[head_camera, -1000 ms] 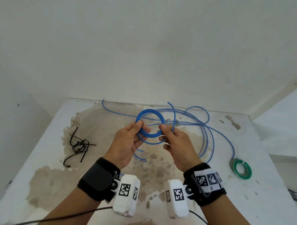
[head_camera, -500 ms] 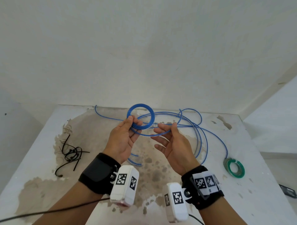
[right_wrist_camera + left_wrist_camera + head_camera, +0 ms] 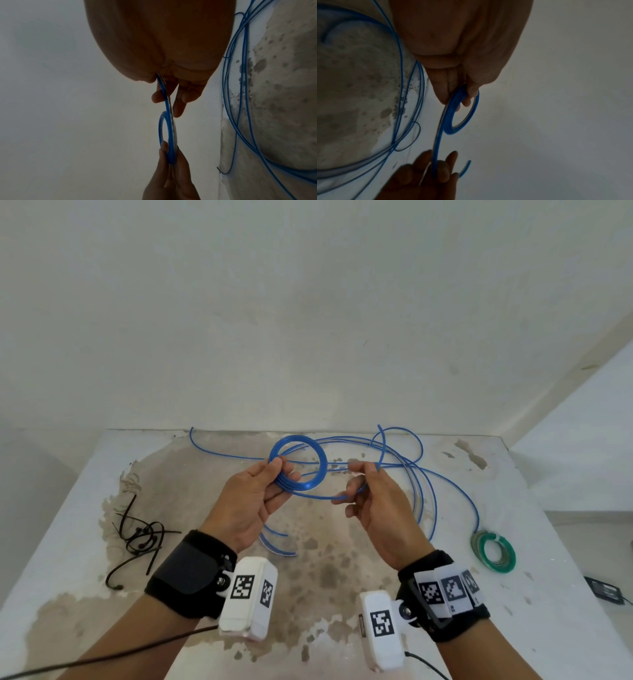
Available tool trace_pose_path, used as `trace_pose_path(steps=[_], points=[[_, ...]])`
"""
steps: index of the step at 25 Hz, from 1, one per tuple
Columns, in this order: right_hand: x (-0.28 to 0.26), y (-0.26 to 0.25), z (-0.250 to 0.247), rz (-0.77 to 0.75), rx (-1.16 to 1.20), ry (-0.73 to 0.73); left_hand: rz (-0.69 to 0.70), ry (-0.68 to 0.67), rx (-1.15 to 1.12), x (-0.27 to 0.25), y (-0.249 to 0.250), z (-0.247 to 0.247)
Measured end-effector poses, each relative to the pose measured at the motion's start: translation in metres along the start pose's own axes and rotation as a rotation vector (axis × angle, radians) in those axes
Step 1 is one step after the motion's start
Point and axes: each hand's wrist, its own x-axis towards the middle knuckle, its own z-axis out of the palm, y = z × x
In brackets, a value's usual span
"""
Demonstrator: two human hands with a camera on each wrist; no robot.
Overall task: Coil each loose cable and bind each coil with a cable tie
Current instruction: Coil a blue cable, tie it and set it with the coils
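Blue cable (image 3: 297,465) — partly coiled — pinched by left hand (image 3: 251,505), strand gripped by right hand (image 3: 375,503).

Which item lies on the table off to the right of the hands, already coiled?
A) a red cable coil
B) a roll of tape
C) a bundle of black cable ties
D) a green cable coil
D: the green cable coil lies on the table beyond the right hand; the black cable ties lie left.

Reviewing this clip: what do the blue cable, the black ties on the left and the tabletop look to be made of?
Blue cable: smooth plastic-sheathed wire, probably; it holds springy loops with a slight sheen.
Black ties: thin, stiff strips, likely nylon; too small to be sure.
Tabletop: hard white painted or coated surface, worn through in a mottled brownish patch; the base material is unclear.
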Motion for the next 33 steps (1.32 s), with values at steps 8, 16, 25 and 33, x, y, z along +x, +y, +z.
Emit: trace_pose_path(steps=[8,16,25,33], points=[[0.019,-0.004,-0.003,-0.038,-0.155,0.031,-0.057,-0.119,0.042,-0.002,0.003,-0.014],[0.019,-0.002,0.000,-0.087,-0.105,0.104,-0.050,-0.144,0.084,-0.004,0.007,-0.018],[0.012,-0.006,0.005,-0.072,-0.240,0.095,-0.090,-0.286,0.337,-0.006,0.014,-0.017],[0.006,-0.003,0.004,0.055,-0.362,-0.084,-0.142,-0.349,0.538,-0.008,0.020,-0.018]])
